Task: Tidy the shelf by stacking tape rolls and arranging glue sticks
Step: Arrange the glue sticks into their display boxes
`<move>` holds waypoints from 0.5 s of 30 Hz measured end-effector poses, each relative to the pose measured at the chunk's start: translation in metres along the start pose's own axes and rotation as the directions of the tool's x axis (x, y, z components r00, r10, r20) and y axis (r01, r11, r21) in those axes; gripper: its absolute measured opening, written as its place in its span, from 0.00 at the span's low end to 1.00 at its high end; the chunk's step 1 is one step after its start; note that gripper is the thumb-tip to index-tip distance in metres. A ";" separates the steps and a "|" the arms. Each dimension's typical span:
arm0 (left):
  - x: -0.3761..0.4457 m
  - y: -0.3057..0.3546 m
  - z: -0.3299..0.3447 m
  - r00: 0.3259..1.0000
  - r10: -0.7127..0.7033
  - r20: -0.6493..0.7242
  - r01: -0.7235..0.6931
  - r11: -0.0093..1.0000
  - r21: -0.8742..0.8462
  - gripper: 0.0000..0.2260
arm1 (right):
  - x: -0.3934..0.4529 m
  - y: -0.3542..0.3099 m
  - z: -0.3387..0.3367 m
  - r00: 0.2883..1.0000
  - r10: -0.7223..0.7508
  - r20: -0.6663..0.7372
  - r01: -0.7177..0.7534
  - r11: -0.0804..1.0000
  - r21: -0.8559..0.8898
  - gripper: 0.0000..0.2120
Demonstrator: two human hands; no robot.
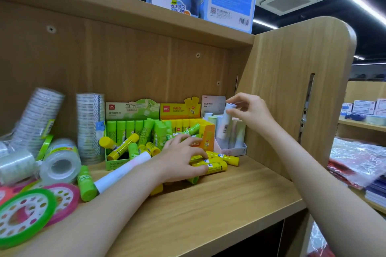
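Shelf bay, glue sticks and tape, mid-tidy.

Right hand (249, 111), right of centre: fingers pinch the cap end of a pale glue stick (226, 120), tilted, its base among the pastel sticks in the white display box (236, 150).

Left hand (183, 157), centre: fingers curled over loose yellow glue sticks (219, 162) lying on the shelf (219, 204) in front of the yellow display box (207, 131).

Green display box (117, 162), left of centre: green and yellow sticks mixed, several lying crosswise.

Tape rolls: two tall stacks, one leaning (36, 117) at mid left, one upright (90, 125); loose clear rolls (60, 162) and coloured tape spools (23, 215) at lower left.

Risks, judged: the tilted stick may jam against its neighbours and topple them; round yellow sticks could roll off the front edge if the left hand lifts; the leaning stack may slide over.

Unclear: what the left palm covers; free slots in the white box; the far-left rolls, blurred and cut off.
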State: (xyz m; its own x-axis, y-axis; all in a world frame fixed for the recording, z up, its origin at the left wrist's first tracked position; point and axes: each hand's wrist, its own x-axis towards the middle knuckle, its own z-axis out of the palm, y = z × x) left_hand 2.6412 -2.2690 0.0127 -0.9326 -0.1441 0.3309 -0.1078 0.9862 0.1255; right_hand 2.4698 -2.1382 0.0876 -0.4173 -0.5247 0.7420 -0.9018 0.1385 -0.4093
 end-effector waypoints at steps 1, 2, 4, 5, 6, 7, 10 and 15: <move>0.000 0.000 0.000 1.000 -0.002 0.000 0.002 1.000 -0.001 0.16 | -0.002 0.001 -0.003 1.000 -0.014 0.012 0.015 0.999 -0.032 0.08; 0.000 0.000 0.000 1.000 -0.004 0.000 0.004 1.000 -0.003 0.16 | -0.004 0.003 -0.004 0.999 -0.024 0.031 0.026 0.997 -0.069 0.08; 0.000 0.000 0.000 1.000 -0.001 0.004 0.001 1.000 -0.007 0.17 | -0.010 0.011 -0.001 0.998 -0.008 0.056 0.015 0.992 -0.124 0.07; -0.001 0.000 0.000 1.000 0.001 0.004 -0.001 1.000 -0.011 0.20 | -0.013 0.014 0.000 0.998 0.009 0.055 -0.001 0.990 -0.141 0.07; -0.001 0.000 0.000 1.000 0.000 0.008 0.000 1.000 -0.015 0.22 | -0.015 0.017 0.002 0.998 0.020 0.053 -0.011 0.988 -0.153 0.07; -0.002 0.001 -0.001 1.000 -0.003 0.012 0.003 1.000 -0.016 0.23 | -0.017 0.020 0.003 0.998 0.026 0.054 -0.017 0.987 -0.162 0.07; -0.003 0.002 -0.001 1.000 -0.011 0.008 0.011 1.000 -0.009 0.22 | -0.017 0.021 0.005 0.996 0.037 0.083 -0.019 0.976 -0.215 0.08; -0.001 0.002 -0.001 1.000 -0.003 -0.004 0.003 1.000 -0.002 0.15 | -0.002 0.017 0.000 0.987 0.040 0.154 0.029 0.907 -0.421 0.06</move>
State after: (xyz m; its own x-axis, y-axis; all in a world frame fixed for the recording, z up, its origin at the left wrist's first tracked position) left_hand 2.6427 -2.2671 0.0138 -0.9308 -0.1475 0.3345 -0.1100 0.9856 0.1284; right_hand 2.4552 -2.1347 0.0793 -0.4305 -0.6419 0.6346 -0.8771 0.4635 -0.1262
